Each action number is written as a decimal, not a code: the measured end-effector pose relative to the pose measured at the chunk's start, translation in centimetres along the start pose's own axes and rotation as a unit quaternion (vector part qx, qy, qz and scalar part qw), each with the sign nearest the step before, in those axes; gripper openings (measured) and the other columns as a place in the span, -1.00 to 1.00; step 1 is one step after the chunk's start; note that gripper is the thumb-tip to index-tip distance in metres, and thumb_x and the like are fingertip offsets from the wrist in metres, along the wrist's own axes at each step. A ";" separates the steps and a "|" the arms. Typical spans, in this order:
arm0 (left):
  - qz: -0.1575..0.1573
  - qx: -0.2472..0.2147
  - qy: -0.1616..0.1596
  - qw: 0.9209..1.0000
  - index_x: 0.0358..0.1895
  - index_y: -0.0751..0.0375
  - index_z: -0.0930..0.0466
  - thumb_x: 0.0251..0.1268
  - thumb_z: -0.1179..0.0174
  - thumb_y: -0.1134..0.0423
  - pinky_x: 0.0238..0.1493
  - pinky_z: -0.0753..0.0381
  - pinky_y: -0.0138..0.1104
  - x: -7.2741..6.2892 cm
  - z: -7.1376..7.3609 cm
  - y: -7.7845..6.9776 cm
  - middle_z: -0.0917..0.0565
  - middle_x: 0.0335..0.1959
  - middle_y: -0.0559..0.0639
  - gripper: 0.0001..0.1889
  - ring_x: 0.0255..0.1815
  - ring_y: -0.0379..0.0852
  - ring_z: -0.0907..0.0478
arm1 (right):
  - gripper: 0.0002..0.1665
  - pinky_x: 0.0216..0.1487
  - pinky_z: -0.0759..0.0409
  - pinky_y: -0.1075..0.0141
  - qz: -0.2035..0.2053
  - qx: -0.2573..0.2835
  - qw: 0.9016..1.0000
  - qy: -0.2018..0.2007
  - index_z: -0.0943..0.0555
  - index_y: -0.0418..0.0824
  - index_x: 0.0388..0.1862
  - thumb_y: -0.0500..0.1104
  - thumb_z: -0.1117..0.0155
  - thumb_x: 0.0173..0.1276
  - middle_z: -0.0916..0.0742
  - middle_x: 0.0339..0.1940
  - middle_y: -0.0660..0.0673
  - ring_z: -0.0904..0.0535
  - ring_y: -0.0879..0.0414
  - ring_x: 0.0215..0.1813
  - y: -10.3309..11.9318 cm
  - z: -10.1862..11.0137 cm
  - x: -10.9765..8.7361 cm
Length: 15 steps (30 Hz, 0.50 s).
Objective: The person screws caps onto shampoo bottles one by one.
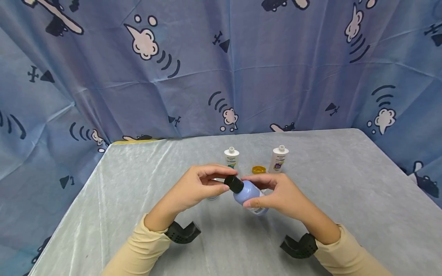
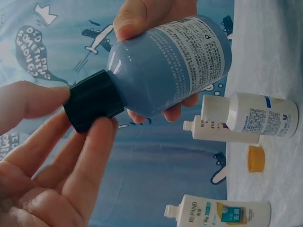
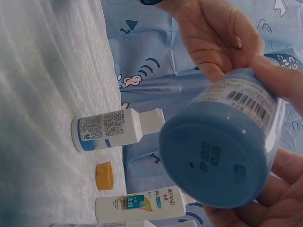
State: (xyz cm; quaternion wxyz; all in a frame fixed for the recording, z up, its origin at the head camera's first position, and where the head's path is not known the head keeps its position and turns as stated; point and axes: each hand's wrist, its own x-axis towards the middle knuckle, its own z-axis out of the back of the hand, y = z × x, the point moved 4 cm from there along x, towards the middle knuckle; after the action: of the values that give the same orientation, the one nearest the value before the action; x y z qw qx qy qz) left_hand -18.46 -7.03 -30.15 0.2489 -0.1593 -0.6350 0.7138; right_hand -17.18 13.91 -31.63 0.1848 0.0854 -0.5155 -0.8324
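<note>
A blue bottle (image 1: 247, 193) with a black cap (image 1: 234, 184) is held tilted above the table, its cap end toward the left. My right hand (image 1: 276, 191) grips the bottle's body, thumb on the near side. With thumb and fingertips, my left hand (image 1: 198, 188) pinches the black cap, which sits on the bottle's neck. In the left wrist view, printed text and a barcode label cover the blue bottle (image 2: 165, 66). The right wrist view shows the base of the blue bottle (image 3: 213, 156).
Behind the hands stand two white bottles with bare necks, one left (image 1: 231, 157) and one right (image 1: 278, 159). A yellow cap (image 1: 259, 170) lies between them. A white capped bottle (image 2: 265, 113) stands nearer, mostly hidden by my left hand in the head view. A patterned blue curtain (image 1: 193, 69) hangs behind.
</note>
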 end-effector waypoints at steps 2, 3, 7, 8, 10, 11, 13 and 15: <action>0.010 -0.001 -0.008 1.000 0.21 0.26 -0.60 0.21 -0.35 0.39 0.00 -0.69 -0.34 0.0 0.0 0.0 -0.64 0.21 0.14 -0.55 0.10 -0.05 -0.67 | -0.35 -0.10 -0.68 0.22 0.000 0.004 1.000 0.000 -0.68 -0.20 0.14 -0.05 -0.63 0.04 -0.76 0.02 -0.18 -0.65 0.02 0.01 0.0 0.0 0.0; 0.016 0.000 -0.016 1.000 0.20 0.24 -0.61 0.20 -0.37 0.38 -0.02 -0.70 -0.34 0.0 0.1 0.1 -0.66 0.17 0.13 -0.54 0.07 -0.06 -0.68 | -0.35 -0.10 -0.68 0.23 0.000 0.005 1.000 0.000 -0.68 -0.20 0.14 -0.06 -0.63 0.04 -0.76 0.02 -0.18 -0.65 0.02 0.01 0.0 0.0 0.0; 0.034 0.016 -0.045 0.998 0.09 0.20 -0.67 0.15 -0.42 0.33 -0.16 -0.67 -0.34 0.0 0.3 0.3 -0.73 -0.04 0.08 -0.61 -0.13 -0.13 -0.71 | -0.37 -0.12 -0.67 0.27 0.004 0.005 1.000 0.000 -0.69 -0.18 0.12 -0.06 -0.64 0.04 -0.77 -0.01 -0.16 -0.66 0.02 0.00 0.0 -0.1 0.0; 0.034 0.020 -0.049 0.998 0.06 0.20 -0.68 0.14 -0.43 0.32 -0.18 -0.65 -0.34 0.0 0.3 0.3 -0.73 -0.08 0.08 -0.63 -0.17 -0.14 -0.71 | -0.37 -0.12 -0.67 0.28 0.007 0.004 1.000 -0.001 -0.69 -0.18 0.12 -0.06 -0.64 0.04 -0.77 -0.01 -0.15 -0.66 0.02 0.00 0.1 -0.1 0.0; 0.034 0.022 -0.050 0.998 0.04 0.21 -0.69 0.15 -0.42 0.32 -0.20 -0.64 -0.33 -0.1 0.3 0.2 -0.73 -0.11 0.07 -0.65 -0.21 -0.14 -0.71 | -0.37 -0.11 -0.67 0.30 0.010 0.003 1.000 -0.001 -0.69 -0.18 0.12 -0.06 -0.64 0.04 -0.77 -0.01 -0.15 -0.66 0.02 0.00 0.1 -0.1 0.0; 0.034 0.020 -0.048 0.998 0.04 0.21 -0.69 0.15 -0.42 0.32 -0.19 -0.64 -0.33 0.0 0.3 0.2 -0.73 -0.10 0.06 -0.66 -0.21 -0.16 -0.71 | -0.38 -0.11 -0.67 0.30 0.011 0.002 1.000 -0.001 -0.69 -0.19 0.12 -0.06 -0.63 0.04 -0.77 -0.01 -0.15 -0.66 0.02 -0.01 0.1 -0.1 0.0; 0.033 0.018 -0.043 0.998 0.05 0.20 -0.69 0.17 -0.41 0.32 -0.17 -0.65 -0.32 0.0 0.2 0.2 -0.73 -0.07 0.07 -0.65 -0.19 -0.16 -0.72 | -0.38 -0.11 -0.66 0.31 0.013 0.002 1.000 -0.001 -0.69 -0.20 0.12 -0.07 -0.63 0.05 -0.77 -0.01 -0.16 -0.65 0.01 -0.01 0.0 -0.1 0.0; 0.031 0.017 -0.037 0.999 0.08 0.21 -0.68 0.18 -0.40 0.32 -0.13 -0.66 -0.31 0.0 0.2 0.2 -0.73 -0.03 0.09 -0.64 -0.15 -0.17 -0.72 | -0.38 -0.11 -0.67 0.30 0.013 0.002 1.000 -0.001 -0.69 -0.21 0.12 -0.08 -0.63 0.05 -0.77 -0.02 -0.17 -0.65 0.01 -0.02 0.0 -0.1 0.1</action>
State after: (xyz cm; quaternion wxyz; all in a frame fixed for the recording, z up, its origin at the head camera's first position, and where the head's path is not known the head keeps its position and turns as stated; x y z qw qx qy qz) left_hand -18.62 -7.21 -30.31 0.2052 -0.1482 -0.6265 0.7371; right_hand -17.21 13.80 -31.65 0.1950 0.0780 -0.5184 -0.8289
